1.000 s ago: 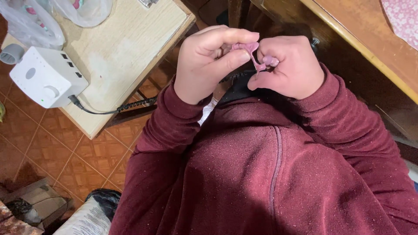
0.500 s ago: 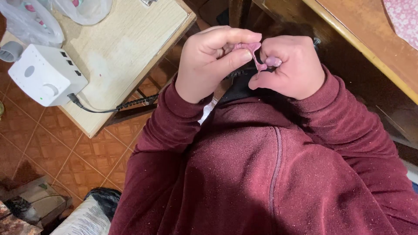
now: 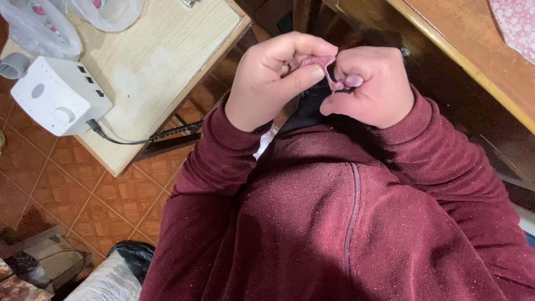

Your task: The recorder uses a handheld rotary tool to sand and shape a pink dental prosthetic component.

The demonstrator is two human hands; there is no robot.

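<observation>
In the head view, both hands meet just above the middle of the frame, raised in front of a dark red zip-front top [image 3: 334,223] that fills the lower half of the picture. The left hand [image 3: 278,78] sits left of centre, its fingers curled over and its thumb pressed up against the forefinger, pinching one end of a small pink stretchy piece [image 3: 329,69]. The right hand [image 3: 370,86] sits just beside it on the right, closed into a loose fist, with the other end of the pink piece nipped between thumb and forefinger. The pink piece runs between the two hands as a thin drawn-out strand with a thicker lump at each pinch; what it is made of I cannot tell. Behind the hands lies something dark [image 3: 312,106], too shadowed to make out. In the upper left of the frame stands a light wooden table [image 3: 167,61], and on it, near the left edge, a white box-shaped device [image 3: 56,95] with a round knob and a black coiled cable [image 3: 156,136] running off it toward the hands. Clear plastic bags [image 3: 39,28] lie at the top left corner of that table. A second wooden tabletop [image 3: 462,56] crosses the upper right corner, with a pink patterned cloth [image 3: 515,22] on it. Brown floor tiles [image 3: 67,189] show at the lower left.
</observation>
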